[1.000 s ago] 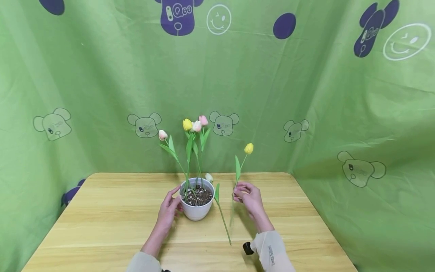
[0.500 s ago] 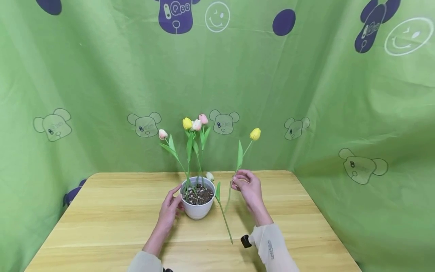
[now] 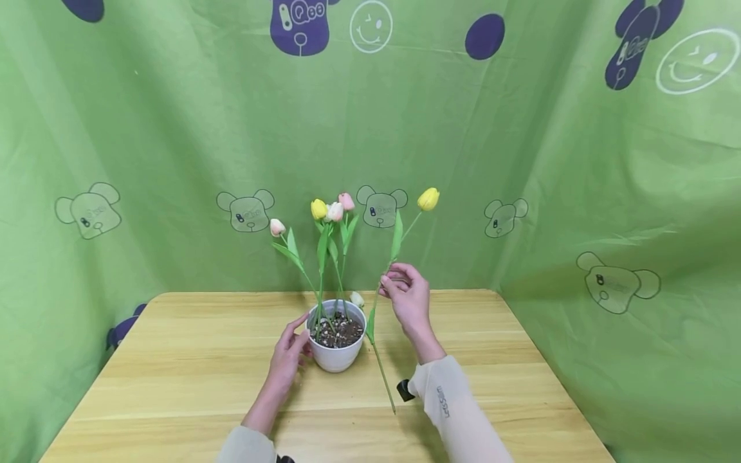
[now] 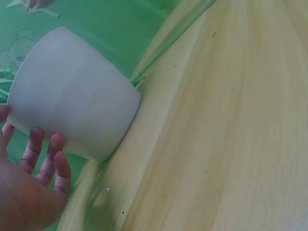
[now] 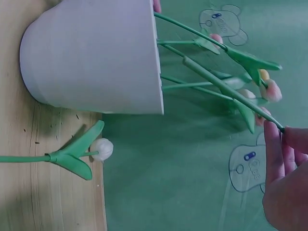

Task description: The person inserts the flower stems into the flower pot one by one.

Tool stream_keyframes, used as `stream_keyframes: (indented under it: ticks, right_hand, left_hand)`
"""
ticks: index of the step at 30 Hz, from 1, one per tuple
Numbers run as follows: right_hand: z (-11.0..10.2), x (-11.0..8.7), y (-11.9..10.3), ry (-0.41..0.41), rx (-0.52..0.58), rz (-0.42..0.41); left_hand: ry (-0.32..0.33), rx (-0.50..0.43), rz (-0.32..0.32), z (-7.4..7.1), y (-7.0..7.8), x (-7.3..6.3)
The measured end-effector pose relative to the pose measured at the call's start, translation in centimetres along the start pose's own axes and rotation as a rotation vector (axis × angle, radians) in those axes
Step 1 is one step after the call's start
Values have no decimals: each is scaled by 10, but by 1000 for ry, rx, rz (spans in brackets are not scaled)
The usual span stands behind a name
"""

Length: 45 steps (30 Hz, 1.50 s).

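A white flowerpot [image 3: 336, 359] of dark soil [image 3: 341, 331] stands upright with several artificial tulips in it: a yellow one [image 3: 319, 209], a pink one [image 3: 346, 201] and pale pink-and-white ones. My left hand [image 3: 286, 357] holds the pot's left side, thumb and fingers at its wall. Between thumb and fingers, my right hand [image 3: 410, 299] pinches another yellow tulip [image 3: 428, 199] by its green stem [image 5: 226, 89], raised right of the pot. Its bare lower end points down and left, overlapping the potted stems in the right wrist view. A white tulip [image 5: 101, 149] lies on the table beside the pot.
The wooden table [image 3: 173, 373] has light grain, and a few dark crumbs [image 5: 37, 142] lie near the pot. Green cloth [image 3: 451, 128] printed with bear heads hangs behind and at both sides. Each sleeve has a black wrist device [image 3: 406, 390].
My right hand has risen and moved left toward the pot, carrying the yellow tulip higher. The left hand and the pot have stayed in place.
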State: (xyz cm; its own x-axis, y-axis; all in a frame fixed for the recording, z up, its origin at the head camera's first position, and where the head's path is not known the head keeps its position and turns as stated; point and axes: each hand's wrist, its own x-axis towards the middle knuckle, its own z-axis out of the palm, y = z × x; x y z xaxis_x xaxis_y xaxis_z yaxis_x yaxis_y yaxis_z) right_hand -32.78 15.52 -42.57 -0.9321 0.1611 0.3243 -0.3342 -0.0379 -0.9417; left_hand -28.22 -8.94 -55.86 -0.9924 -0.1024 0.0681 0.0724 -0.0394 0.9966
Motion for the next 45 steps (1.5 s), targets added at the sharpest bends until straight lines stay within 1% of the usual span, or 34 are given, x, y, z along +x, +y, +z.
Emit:
stream_keyframes:
  ticks: [8, 13, 16, 21, 28, 33, 36, 37, 40, 43, 45]
  right_hand:
    - [18, 2, 16, -14, -36, -71]
    - [25, 1, 26, -11, -72, -138]
    - [28, 0, 29, -9, -97, -162]
    - [31, -2, 34, -16, -127, -173]
    - [32, -4, 39, -37, -152, -142]
    - [33, -4, 43, -67, -213, -168]
    - [37, -11, 28, -100, -264, -200]
    - [38, -11, 29, -107, -272, -207]
    - [41, -11, 33, -122, -282, -221]
    - [42, -1, 55, -121, -295, -216]
    - [43, 0, 59, -113, -317, -200]
  left_hand:
    - [1, 7, 3, 1, 1, -1]
    - [-7, 4, -1, 0, 0, 0]
    - [-7, -1, -4, 0, 0, 0]
    - [3, 1, -5, 0, 2, -1]
    - [-7, 1, 5, -1, 2, -1]
    - [-2, 0, 8, -1, 1, 1]
    - [1, -1, 5, -1, 0, 1]
    - [2, -3, 5, -1, 1, 1]
    - [0, -8, 3, -2, 2, 0]
    - [0, -10, 10, -1, 3, 0]
    - [0, -8, 16, 1, 1, -1]
